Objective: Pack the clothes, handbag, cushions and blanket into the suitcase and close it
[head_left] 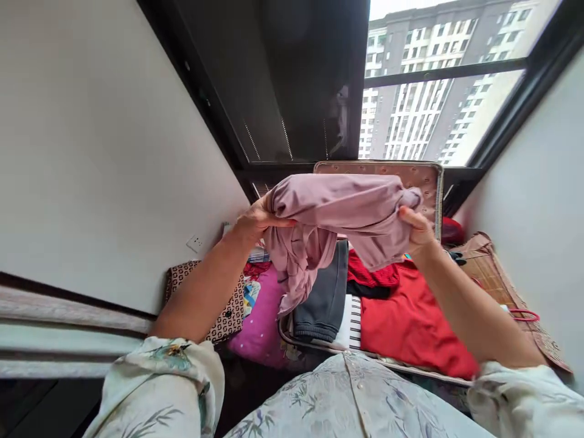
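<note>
A dusty-pink garment [347,201] is stretched between my two hands, above an open suitcase [314,347]. My left hand [262,218] grips its left end, and a loose bunched part hangs down below. At the other end my right hand [416,228] is closed on the cloth, thumb on top. I cannot tell what kind of garment it is. Under it in the suitcase lie dark grey trousers [322,304], a striped white cloth [354,319] and a large red garment [410,316]. The raised suitcase lid [422,179] stands behind, partly covered by the pink cloth.
Left of the suitcase are a purple dotted bundle [260,316] and a brown patterned box or bag [230,310]. A woven tan mat or bag [488,274] leans at the right wall. The window [438,115] is behind, with white walls on both sides.
</note>
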Tool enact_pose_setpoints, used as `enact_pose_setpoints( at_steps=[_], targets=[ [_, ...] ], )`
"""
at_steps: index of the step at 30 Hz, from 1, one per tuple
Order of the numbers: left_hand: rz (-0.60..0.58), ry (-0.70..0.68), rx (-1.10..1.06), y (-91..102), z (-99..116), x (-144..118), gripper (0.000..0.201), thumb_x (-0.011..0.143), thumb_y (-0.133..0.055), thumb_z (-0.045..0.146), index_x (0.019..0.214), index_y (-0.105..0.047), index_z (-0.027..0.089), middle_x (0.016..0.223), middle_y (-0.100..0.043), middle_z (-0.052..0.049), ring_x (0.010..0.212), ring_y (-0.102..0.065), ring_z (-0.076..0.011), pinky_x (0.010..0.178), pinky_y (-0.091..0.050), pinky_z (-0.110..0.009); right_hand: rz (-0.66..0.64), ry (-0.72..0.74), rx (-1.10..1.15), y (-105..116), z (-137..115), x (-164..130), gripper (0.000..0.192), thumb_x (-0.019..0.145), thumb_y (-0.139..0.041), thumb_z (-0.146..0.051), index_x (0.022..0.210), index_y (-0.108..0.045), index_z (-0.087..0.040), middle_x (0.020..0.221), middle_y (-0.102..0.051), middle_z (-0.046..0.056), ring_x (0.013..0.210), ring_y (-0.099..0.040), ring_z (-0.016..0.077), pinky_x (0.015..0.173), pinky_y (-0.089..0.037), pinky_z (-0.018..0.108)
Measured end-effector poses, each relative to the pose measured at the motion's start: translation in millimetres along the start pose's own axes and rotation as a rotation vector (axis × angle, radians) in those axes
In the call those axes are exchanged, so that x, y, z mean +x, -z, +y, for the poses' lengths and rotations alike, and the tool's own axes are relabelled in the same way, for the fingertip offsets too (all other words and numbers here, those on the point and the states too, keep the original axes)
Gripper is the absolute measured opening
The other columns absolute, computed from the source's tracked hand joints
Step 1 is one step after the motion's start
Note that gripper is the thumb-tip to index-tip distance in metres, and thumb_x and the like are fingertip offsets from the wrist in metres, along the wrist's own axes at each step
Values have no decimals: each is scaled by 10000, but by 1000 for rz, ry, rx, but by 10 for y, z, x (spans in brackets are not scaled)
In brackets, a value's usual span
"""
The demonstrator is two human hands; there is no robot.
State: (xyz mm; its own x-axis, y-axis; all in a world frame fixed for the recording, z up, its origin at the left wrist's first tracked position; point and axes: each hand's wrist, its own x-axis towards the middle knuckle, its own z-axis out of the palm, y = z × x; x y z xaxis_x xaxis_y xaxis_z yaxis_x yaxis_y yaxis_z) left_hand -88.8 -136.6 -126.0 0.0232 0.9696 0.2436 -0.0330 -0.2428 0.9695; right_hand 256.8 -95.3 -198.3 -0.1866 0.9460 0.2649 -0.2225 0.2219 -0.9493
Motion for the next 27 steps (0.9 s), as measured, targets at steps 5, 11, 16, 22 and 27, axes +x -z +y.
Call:
enact_pose_setpoints(
  at_steps=[5,11,16,22,27],
  targets=[
    [-498,282,272,-210,123,257,476,443,-970,158,883,-792,133,785,-778,-45,811,-774,-297,741,-667,-442,123,131,-147,905,-844,-206,760,917,-476,-772,1216,-746,-128,1286,-742,137,1039,-757,250,844,-540,501],
    [-624,257,270,-356,164,272,464,548,-1001,376,911,-841,135,872,-789,-108,846,-768,-311,719,-629,-365,26,129,-25,1299,-1075,-513,521,485,-988,-622,779,-816,-228,741,-776,61,626,-729,216,576,-579,355],
    [-481,167,191,-373,172,233,414,631,-965,436,936,-863,175,975,-796,-126,832,-748,-254,696,-596,-319,75,206,40,1386,-1056,-589,278,541,-1016,-298,733,-818,-263,678,-735,16,568,-679,154,513,-566,271],
    [-151,5,235,-303,61,302,175,708,-833,132,879,-855,161,896,-787,-62,801,-691,-173,723,-558,-260,135,356,-25,1407,-1256,-428,326,502,-1017,-187,746,-804,-224,726,-728,6,656,-692,128,582,-570,237],
    [84,-49,52,26,91,371,300,756,-653,-87,922,-827,93,924,-780,-64,816,-645,-152,860,-544,-315,180,622,-64,1363,-1596,-325,310,512,-1005,-162,738,-811,-247,737,-727,9,681,-675,136,611,-559,297]
  ],
)
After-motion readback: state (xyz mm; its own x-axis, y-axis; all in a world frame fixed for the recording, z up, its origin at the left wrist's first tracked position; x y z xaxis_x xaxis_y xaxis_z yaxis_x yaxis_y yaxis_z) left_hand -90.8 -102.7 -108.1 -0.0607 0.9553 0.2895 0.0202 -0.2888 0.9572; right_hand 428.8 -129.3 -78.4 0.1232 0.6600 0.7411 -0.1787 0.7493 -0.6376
